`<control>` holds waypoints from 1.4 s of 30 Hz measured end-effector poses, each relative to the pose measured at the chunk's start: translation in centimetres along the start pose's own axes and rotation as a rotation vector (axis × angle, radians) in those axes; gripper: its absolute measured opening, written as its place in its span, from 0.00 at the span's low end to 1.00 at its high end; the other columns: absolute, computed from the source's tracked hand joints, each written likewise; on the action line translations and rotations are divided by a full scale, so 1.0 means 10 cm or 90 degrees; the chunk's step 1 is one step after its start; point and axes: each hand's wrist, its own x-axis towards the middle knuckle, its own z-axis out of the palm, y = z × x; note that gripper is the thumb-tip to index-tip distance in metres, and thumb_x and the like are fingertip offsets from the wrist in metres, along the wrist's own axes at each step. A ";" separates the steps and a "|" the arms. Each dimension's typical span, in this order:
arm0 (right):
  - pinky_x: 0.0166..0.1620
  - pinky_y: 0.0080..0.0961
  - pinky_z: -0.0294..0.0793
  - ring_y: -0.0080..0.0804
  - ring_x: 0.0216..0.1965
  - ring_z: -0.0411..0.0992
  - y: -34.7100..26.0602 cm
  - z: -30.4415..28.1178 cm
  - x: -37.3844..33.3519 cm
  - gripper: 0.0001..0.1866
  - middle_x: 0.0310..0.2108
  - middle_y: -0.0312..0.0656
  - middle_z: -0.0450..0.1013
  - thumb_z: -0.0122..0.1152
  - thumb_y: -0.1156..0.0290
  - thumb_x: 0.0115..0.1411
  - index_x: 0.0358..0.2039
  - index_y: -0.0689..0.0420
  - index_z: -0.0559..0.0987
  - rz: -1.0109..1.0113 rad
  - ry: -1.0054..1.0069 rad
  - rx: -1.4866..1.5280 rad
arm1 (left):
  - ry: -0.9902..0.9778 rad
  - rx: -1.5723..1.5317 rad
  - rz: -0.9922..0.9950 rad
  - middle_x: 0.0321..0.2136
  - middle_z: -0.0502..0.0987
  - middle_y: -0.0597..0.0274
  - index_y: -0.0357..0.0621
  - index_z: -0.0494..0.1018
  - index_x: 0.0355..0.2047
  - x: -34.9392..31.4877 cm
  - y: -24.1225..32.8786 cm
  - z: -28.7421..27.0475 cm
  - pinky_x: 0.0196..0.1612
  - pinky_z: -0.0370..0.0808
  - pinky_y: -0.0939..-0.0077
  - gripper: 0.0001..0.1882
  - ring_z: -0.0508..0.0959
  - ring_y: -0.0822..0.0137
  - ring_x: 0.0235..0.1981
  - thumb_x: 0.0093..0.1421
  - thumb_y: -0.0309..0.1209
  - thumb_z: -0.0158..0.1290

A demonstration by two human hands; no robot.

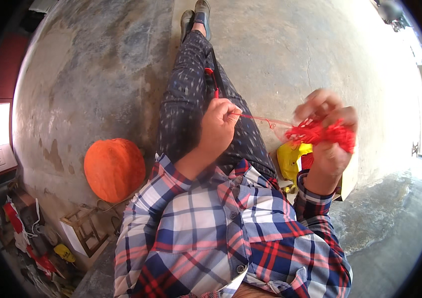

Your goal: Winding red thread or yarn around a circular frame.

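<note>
- A grey concrete floor (280,35) is filling the upper part of the frame and spreading down both sides.
- A checked shirt (196,223) is covering the person's body and arms at the lower middle.
- Dark patterned trousers (183,84) are stretching from the middle towards the top, ending in grey shoes (202,17).
- A round orange object (114,169) is resting on the floor, left of the middle.
- A yellow object (286,161) is standing right of the middle, partly hidden behind the right forearm.
- The right hand (333,154), blurring at the right of the frame, is curling its bent fingers around a bundle of red string (323,133); the bundle is sitting between fingers and palm, with loose ends sticking out.
- The left hand (219,124) is closing near the centre, its thumb and forefinger pressing together on a strand of the string.
- A red-and-black object (217,82) is showing just above the left hand; whether the hand is gripping it, I cannot tell.
- The thin red strand (253,117) is running between the hands, with a small loop hanging near the bundle.
</note>
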 end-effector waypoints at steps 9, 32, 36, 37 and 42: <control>0.39 0.32 0.73 0.41 0.36 0.73 0.91 -0.19 -0.24 0.10 0.33 0.40 0.73 0.61 0.78 0.47 0.33 0.53 0.81 0.158 -0.262 -0.693 | 0.045 -0.516 -0.496 0.13 0.63 0.69 0.43 0.70 0.35 0.26 -0.30 -0.39 0.12 0.52 0.82 0.09 0.57 0.77 0.09 0.66 0.35 0.47; 0.49 0.32 0.71 0.36 0.46 0.72 1.36 -0.19 -0.22 0.07 0.44 0.42 0.75 0.64 0.75 0.54 0.34 0.60 0.79 0.260 0.023 -0.320 | -0.156 -0.500 -0.544 0.17 0.67 0.71 0.44 0.71 0.27 0.32 0.06 -0.48 0.12 0.50 0.86 0.09 0.56 0.81 0.10 0.63 0.34 0.48; 0.54 0.39 0.66 0.35 0.44 0.71 1.11 -0.36 -0.11 0.07 0.42 0.41 0.74 0.54 0.73 0.62 0.39 0.58 0.77 0.226 0.281 0.210 | -0.114 -0.447 -0.544 0.22 0.73 0.64 0.45 0.70 0.27 0.26 -0.08 -0.42 0.13 0.51 0.85 0.12 0.59 0.80 0.11 0.64 0.38 0.48; 0.55 0.41 0.64 0.35 0.41 0.71 1.04 -0.35 -0.11 0.08 0.38 0.40 0.74 0.51 0.71 0.64 0.42 0.57 0.75 0.248 0.331 0.312 | -0.095 -0.417 -0.569 0.24 0.76 0.60 0.45 0.70 0.26 0.25 -0.09 -0.38 0.13 0.52 0.85 0.14 0.60 0.79 0.10 0.65 0.40 0.47; 0.44 0.31 0.67 0.22 0.20 0.59 0.81 -0.58 -0.43 0.15 0.21 0.29 0.61 0.44 0.60 0.67 0.47 0.56 0.69 0.223 0.197 0.537 | -0.107 -0.390 -0.650 0.28 0.79 0.43 0.48 0.66 0.25 0.34 0.00 -0.36 0.12 0.52 0.83 0.21 0.61 0.75 0.09 0.67 0.50 0.40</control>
